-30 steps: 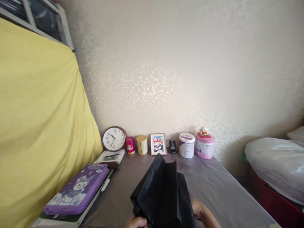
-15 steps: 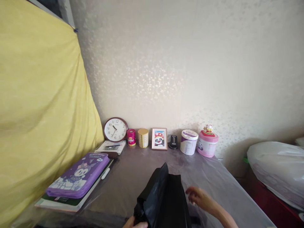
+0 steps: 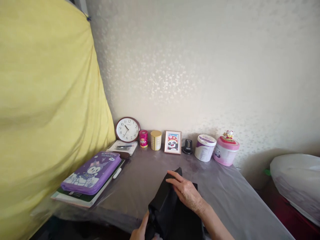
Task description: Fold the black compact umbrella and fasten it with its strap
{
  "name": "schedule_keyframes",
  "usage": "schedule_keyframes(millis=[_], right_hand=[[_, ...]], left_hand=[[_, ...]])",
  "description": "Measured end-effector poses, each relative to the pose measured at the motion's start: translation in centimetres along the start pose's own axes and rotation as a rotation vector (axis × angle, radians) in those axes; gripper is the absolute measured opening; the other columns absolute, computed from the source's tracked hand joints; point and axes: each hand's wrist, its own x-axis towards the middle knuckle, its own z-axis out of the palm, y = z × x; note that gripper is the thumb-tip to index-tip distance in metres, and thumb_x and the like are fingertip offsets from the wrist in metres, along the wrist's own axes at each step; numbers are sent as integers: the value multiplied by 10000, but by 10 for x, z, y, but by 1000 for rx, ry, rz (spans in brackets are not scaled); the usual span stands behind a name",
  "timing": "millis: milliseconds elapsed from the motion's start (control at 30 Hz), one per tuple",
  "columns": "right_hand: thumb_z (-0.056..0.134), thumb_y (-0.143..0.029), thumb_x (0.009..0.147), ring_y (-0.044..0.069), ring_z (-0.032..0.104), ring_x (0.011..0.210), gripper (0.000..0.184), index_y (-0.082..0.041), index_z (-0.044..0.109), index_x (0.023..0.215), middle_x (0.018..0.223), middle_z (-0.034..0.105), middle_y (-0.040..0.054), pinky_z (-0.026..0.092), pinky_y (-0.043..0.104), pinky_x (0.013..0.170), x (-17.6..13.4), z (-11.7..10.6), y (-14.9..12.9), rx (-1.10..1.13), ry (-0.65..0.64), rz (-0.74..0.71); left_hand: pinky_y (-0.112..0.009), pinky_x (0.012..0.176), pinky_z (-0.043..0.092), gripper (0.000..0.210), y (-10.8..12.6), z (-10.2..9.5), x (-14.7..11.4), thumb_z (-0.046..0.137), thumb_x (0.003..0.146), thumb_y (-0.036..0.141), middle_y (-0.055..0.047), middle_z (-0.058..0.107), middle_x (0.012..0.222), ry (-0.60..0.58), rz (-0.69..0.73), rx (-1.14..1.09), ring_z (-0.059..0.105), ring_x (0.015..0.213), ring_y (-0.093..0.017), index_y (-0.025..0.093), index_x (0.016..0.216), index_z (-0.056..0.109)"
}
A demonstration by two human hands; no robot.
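A black bag-like thing with a raised flap stands at the front edge of the table, low in the view. My left hand grips its near left corner; part of that hand is cut off by the frame's bottom edge. Over the top edge of the flap lie the fingers of my right hand, holding it, with the thumb hidden from sight. Behind the flap, the dark inner side shows to the right. What is inside cannot be made out.
A purple zip case lies on books at the left, beside a white marker. Along the wall stand a clock, a pink can, a yellow-lidded can, a picture frame and two tubs.
My right hand has moved left from beside the black bag onto its flap and taken hold of it. My left hand stays at the corner. The view has shifted slightly.
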Motion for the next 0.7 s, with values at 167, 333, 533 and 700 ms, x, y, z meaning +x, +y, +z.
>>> schedule_keyframes(millis=[167,333,533,700], right_hand=[[315,-169,935,138,574,1069,294,-192,582,1057,1275,511,77,456,250,900,6,-16,-6,-5,96,3],[281,-188,953,142,601,924,285,-187,546,1060,1094,561,84,476,252,794,12,-8,-1,0,73,39],[270,-200,965,109,579,687,251,-172,519,988,935,545,63,471,244,693,22,21,6,57,74,101],[311,-51,860,110,598,800,337,-185,505,1101,1114,540,75,474,245,751,21,18,8,53,88,27]], left_hand=[[-322,902,408,828,4,1,1,480,793,304,-181,649,1031,-31,-2,149,571,1097,-284,30,1469,88],[-427,867,403,809,23,4,-4,428,820,287,-240,605,1094,-90,-75,279,560,1082,-365,19,1464,19],[-434,899,381,756,41,6,-13,395,820,228,-189,561,1205,-130,-202,392,545,1108,-339,98,1476,43],[-387,864,416,761,22,2,-6,412,834,283,-171,605,1134,-141,-147,384,561,1094,-319,117,1483,52]])
